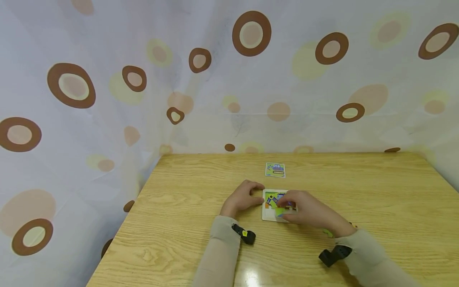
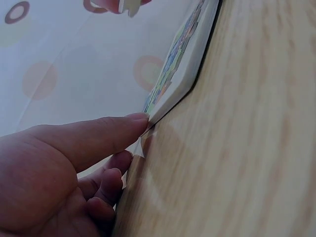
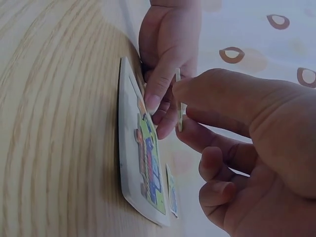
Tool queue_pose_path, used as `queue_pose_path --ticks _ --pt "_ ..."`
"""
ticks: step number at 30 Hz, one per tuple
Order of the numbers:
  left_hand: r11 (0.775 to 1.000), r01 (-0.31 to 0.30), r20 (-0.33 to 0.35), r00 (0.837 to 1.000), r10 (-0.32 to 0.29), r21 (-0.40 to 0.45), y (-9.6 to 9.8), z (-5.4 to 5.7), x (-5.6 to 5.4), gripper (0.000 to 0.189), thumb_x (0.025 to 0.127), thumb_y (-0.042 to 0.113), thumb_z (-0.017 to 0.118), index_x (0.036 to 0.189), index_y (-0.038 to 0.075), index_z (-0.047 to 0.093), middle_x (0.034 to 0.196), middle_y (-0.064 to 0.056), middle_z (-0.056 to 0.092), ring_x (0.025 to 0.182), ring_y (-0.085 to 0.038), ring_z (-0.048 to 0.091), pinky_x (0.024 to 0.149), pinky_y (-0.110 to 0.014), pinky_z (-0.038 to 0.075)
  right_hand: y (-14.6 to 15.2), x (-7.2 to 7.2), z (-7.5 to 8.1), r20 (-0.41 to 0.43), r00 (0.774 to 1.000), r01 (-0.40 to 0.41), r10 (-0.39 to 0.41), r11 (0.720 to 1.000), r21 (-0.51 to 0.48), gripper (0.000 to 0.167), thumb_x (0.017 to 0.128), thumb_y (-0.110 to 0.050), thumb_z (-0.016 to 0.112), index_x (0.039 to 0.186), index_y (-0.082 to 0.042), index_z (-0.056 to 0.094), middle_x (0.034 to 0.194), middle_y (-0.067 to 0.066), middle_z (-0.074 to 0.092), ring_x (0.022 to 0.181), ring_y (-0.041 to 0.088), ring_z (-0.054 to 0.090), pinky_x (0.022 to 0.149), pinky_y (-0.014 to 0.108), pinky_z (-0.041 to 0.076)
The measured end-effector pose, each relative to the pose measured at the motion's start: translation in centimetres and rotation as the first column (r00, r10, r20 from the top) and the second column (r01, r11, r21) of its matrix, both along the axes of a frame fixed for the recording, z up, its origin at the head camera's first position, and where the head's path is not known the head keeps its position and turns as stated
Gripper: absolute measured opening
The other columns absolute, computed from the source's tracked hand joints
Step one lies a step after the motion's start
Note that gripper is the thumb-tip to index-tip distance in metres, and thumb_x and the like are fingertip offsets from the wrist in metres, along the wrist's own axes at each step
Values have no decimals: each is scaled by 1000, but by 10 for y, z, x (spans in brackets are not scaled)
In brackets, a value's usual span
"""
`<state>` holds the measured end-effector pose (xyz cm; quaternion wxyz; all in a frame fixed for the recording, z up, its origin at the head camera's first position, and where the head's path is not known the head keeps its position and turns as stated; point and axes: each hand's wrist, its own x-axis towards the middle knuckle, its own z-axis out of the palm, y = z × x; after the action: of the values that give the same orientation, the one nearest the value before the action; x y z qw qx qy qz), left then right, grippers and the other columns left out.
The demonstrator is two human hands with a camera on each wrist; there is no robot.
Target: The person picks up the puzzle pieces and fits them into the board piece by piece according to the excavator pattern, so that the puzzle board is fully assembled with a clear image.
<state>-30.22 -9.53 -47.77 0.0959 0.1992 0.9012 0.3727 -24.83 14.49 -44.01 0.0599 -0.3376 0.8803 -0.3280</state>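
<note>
A white-rimmed jigsaw tray [image 1: 267,216] lies flat on the table, partly filled with colourful pieces that form a vehicle picture. My left hand [image 1: 245,197] rests at its left side, the straight thumb [image 2: 116,131] against the rim and the index fingertip by the far corner. Above the tray, my right hand [image 1: 305,208] pinches a thin puzzle piece [image 3: 178,75] between thumb and fingers. That piece stands edge-on in the right wrist view, clear of the tray. The right hand hides part of the tray in the head view.
A small picture card [image 1: 275,170] lies beyond the tray, showing a similar vehicle. Loose puzzle pieces [image 1: 328,232] lie right of the tray, mostly hidden by the right wrist. A spotted cloth [image 1: 215,119] hangs behind the wooden table [image 1: 186,187].
</note>
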Motion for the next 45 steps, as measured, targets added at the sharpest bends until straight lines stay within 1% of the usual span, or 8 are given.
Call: queue_pose_path --ticks 5,12,18,26,32,38,42,45 --pt "1000 0 -2 1000 0 -4 0 0 0 39 91 20 73 129 14 66 111 -1 54 91 -14 44 79 -26 39 -7 -4 -5 -9 1000 1 -1 1000 17 21 85 -16 78 103 -8 72 102 -1 67 91 16 61 77 33 50" --pt "1000 -4 -1 1000 4 12 -1 0 -1 39 90 20 74 128 14 66 111 0 54 90 -13 43 79 -26 39 -15 -7 -8 26 1000 0 -1 1000 25 16 86 -15 77 99 -9 74 98 -1 65 86 16 58 74 30 48" --pt "1000 1 -8 1000 -1 13 -1 -3 -3 39 91 20 74 128 14 66 112 0 54 90 -12 43 79 -26 38 -20 -11 -13 -24 999 -41 42 999 26 12 86 -15 77 96 -9 76 91 -2 64 78 13 54 69 29 45" --pt "1000 3 -8 1000 -3 9 -1 -3 -2 39 91 19 74 128 14 66 113 -1 55 90 -12 43 79 -26 38 -25 -14 -19 -30 998 -60 61 998 26 12 85 -10 76 96 -6 77 88 -2 62 72 10 50 65 27 44" --pt "1000 -2 0 1000 2 15 0 -1 -1 38 91 18 74 128 14 66 115 -1 55 91 -13 44 80 -26 39 -29 -14 -20 -45 998 -34 36 999 38 11 85 -10 77 95 -7 76 89 -2 62 73 11 51 65 26 44" --pt "1000 9 -11 1000 -9 16 0 -1 -1 38 90 19 74 127 13 66 113 -1 55 90 -14 44 79 -26 39 -31 -15 -22 -43 999 -11 13 999 49 13 83 -13 80 94 -8 76 91 -2 61 76 12 54 68 27 47" --pt "1000 6 -8 1000 -6 20 0 0 0 38 90 18 74 127 13 67 114 -2 55 90 -14 45 80 -27 39 -30 -15 -22 -30 999 -25 26 998 51 14 84 -11 79 98 -8 77 92 -1 60 77 12 54 68 27 47" --pt "1000 0 -5 1000 0 14 0 -1 -1 38 90 18 74 127 14 67 115 -2 55 91 -14 44 80 -28 39 -30 -15 -20 -17 999 -37 38 998 55 16 87 -7 75 102 -6 77 95 0 62 80 13 57 69 27 48"
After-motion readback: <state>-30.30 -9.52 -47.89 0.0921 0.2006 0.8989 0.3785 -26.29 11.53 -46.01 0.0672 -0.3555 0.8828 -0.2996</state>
